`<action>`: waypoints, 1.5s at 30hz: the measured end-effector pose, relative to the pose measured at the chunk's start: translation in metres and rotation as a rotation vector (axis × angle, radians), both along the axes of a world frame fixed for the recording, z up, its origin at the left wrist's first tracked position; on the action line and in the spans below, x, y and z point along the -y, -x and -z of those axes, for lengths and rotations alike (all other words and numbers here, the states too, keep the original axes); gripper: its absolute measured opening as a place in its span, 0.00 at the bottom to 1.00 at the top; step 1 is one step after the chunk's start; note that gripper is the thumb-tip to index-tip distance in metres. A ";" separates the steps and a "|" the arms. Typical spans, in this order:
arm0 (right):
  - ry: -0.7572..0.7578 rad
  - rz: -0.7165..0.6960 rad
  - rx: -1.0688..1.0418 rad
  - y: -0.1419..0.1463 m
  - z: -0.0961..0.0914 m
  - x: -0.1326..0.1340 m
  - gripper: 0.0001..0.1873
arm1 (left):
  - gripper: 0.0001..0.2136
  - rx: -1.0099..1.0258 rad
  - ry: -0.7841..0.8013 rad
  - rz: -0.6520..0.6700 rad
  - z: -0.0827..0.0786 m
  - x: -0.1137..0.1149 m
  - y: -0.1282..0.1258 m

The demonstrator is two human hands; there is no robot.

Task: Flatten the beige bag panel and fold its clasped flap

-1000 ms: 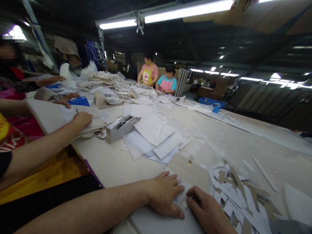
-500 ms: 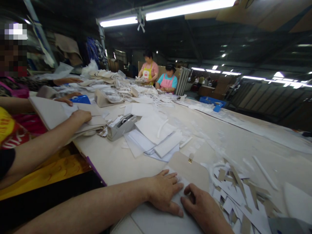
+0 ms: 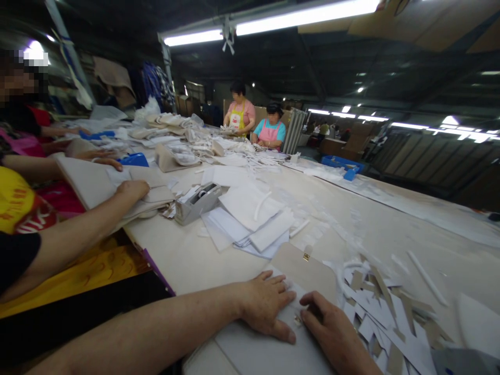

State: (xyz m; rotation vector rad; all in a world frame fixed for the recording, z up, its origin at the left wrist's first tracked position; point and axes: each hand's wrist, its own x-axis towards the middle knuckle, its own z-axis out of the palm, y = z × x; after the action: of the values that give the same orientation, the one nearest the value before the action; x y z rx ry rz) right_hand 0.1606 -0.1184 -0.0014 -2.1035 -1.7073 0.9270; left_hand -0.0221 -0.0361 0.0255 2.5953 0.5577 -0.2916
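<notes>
My left hand (image 3: 267, 307) lies flat, fingers spread, on a white sheet (image 3: 253, 349) covering a beige bag flap (image 3: 302, 271) with a small gold clasp (image 3: 307, 255). My right hand (image 3: 334, 333) rests beside it with curled fingers, its fingertips at a small metal piece (image 3: 297, 319) between the two hands. Whether the right hand grips that piece is unclear. Both hands are at the near edge of the long table (image 3: 187, 260).
A heap of white and beige paper scraps (image 3: 383, 307) lies right of my hands. Stacked white sheets (image 3: 250, 224) and a grey tape dispenser (image 3: 197, 200) sit farther out. A co-worker's arm (image 3: 78, 234) reaches in from the left; two more people stand at the far end.
My right hand's fingertips have shifted slightly on the sheet toward the small metal piece. The co-worker's hand at left has stayed on the beige piece. The view has drifted a little.
</notes>
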 end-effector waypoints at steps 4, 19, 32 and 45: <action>-0.080 -0.154 -0.022 -0.004 -0.003 0.009 0.14 | 0.41 0.001 0.007 -0.010 0.001 0.000 0.001; -0.087 -0.290 0.010 -0.002 -0.008 0.015 0.15 | 0.41 -0.002 0.008 -0.011 0.001 0.002 0.000; -0.081 -0.302 0.001 -0.002 -0.009 0.016 0.13 | 0.41 0.016 0.009 -0.015 0.002 0.000 -0.001; -0.070 -0.350 0.070 -0.002 -0.008 0.017 0.16 | 0.41 -0.024 0.000 -0.012 0.001 0.002 -0.001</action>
State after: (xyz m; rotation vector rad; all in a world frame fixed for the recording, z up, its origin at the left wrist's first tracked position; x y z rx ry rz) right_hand 0.1622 -0.1350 0.0065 -1.8454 -2.1570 0.8751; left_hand -0.0208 -0.0380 0.0241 2.5905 0.5813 -0.3189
